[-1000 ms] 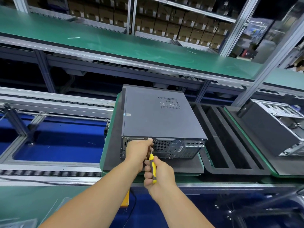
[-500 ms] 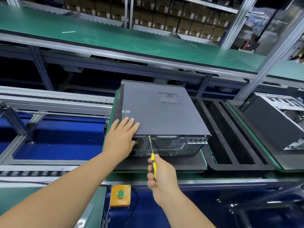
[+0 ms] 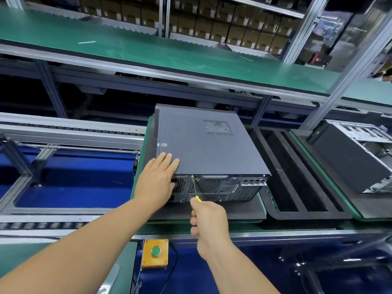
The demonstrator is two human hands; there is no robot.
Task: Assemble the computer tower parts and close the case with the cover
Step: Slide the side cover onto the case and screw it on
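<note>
A grey computer tower (image 3: 207,149) lies on its side on a black foam pallet (image 3: 239,211), its cover on top and its rear panel facing me. My left hand (image 3: 158,181) rests flat on the near left corner of the cover, fingers spread, palm over the rear panel's left end. My right hand (image 3: 209,221) grips a yellow-handled screwdriver (image 3: 195,190). Its thin shaft slants up, and the tip touches the top edge of the rear panel, just right of my left hand.
To the right sits an empty black foam tray (image 3: 297,172), then a second, open tower (image 3: 356,158) on another pallet. A yellow box with a green button (image 3: 155,252) hangs below the conveyor edge. A green belt (image 3: 148,52) runs behind, with shelves of cartons beyond.
My left hand left the screw spot at the rear panel and laid itself flat on the cover's near left corner. The screwdriver tip rose to the panel's top edge.
</note>
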